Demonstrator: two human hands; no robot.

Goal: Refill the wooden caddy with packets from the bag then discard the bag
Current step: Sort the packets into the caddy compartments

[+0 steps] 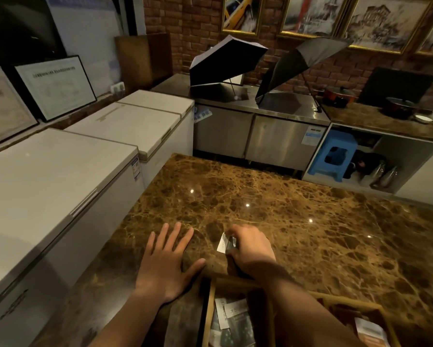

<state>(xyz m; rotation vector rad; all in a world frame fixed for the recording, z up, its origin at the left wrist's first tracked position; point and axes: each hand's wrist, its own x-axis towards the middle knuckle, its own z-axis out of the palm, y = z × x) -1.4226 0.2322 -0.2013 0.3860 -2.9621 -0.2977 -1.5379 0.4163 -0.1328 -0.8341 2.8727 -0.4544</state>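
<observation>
The wooden caddy (211, 304) sits at the near edge of the brown marble counter (298, 221), partly cut off by the frame. Its left compartment holds grey and white packets (231, 319); another packet (369, 333) shows in a compartment at the right. My right hand (251, 249) hovers just beyond the caddy, fingers closed on a small white and dark packet (225, 242). My left hand (166, 259) lies flat on the counter to the left, fingers spread, holding nothing. I see no bag.
Two white chest freezers (60, 176) run along the left of the counter. Beyond it stands a steel cabinet (260, 136) with two open black umbrellas (225, 61) on top. A blue stool (335, 156) sits under the right-hand counter, where pots (398, 106) stand.
</observation>
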